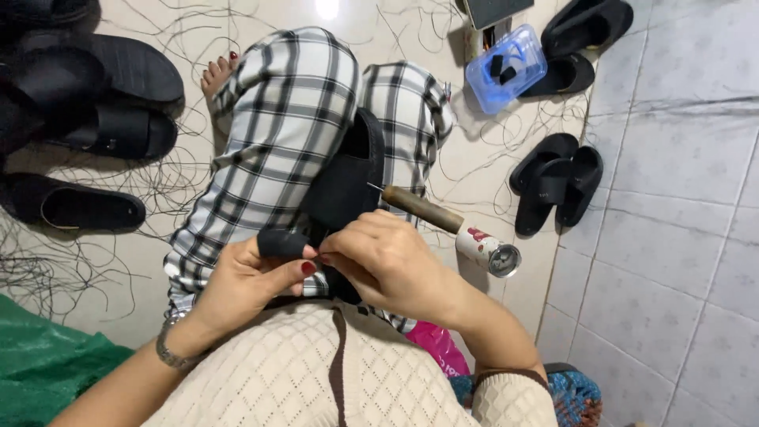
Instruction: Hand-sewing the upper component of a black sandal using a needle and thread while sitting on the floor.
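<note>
My left hand (237, 281) is closed around the near end of a black fabric slipper upper (348, 182), the forefinger capped with a black cloth finger guard (282, 243). The slipper lies along my lap on the black-and-white checked trousers (285, 119), its open mouth toward the far side. My right hand (387, 261) pinches down at the slipper's near edge, fingertips meeting those of the left; what exactly they nip between them I cannot tell. A wooden-handled awl with a thin metal point (419, 207) rests across that hand, its point touching the slipper. Loose black threads (95, 261) litter the pale tiled floor. More black slippers (91, 119) are heaped at the far left, another black pair (557, 186) to the right, and a clear blue plastic box (506, 67) sits far right.
</note>
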